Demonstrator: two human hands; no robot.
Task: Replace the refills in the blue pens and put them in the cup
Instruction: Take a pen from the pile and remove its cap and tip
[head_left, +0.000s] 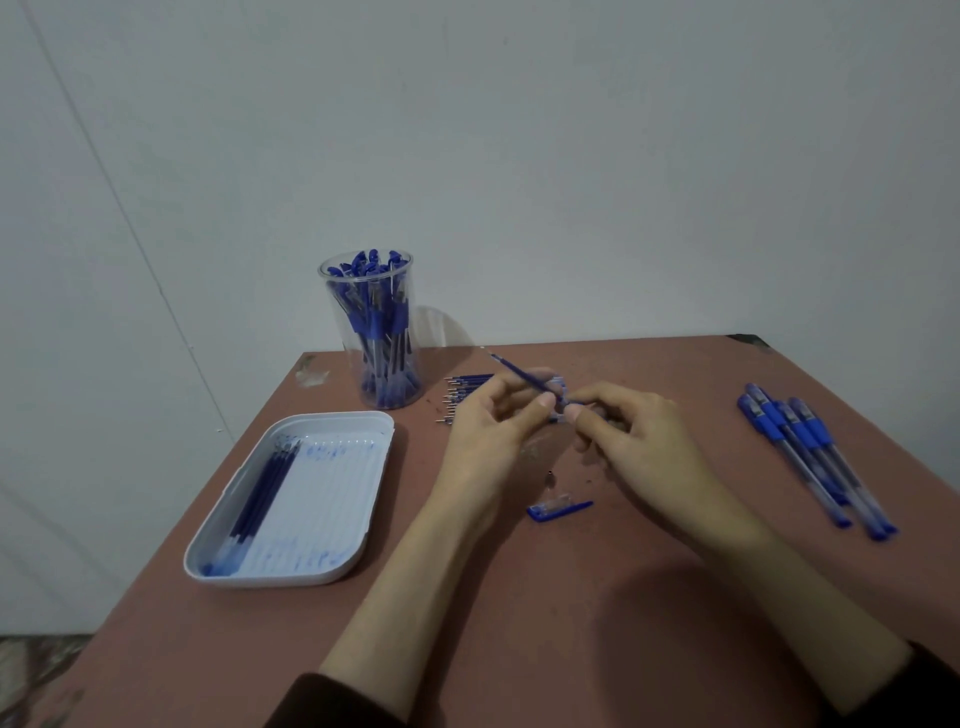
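Far left of the fingers (543, 402), tray (363, 519) holds a few spent refills (260, 483). Cup (374, 332), back-left, is packed w/ pens, likely finished. Left hand (483, 436) pinches a refill (511, 370) at the barrel (558, 389), which right hand (634, 436) grips; going in or out, can't tell. Cap (558, 510) lies just below. Well right, a few capped pens (810, 447) wait, so probably most of the job is done.

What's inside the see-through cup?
The cup is packed with blue pens standing upright, their blue tops reaching its rim. The outer pens hide the ones in the middle, so I cannot count them.
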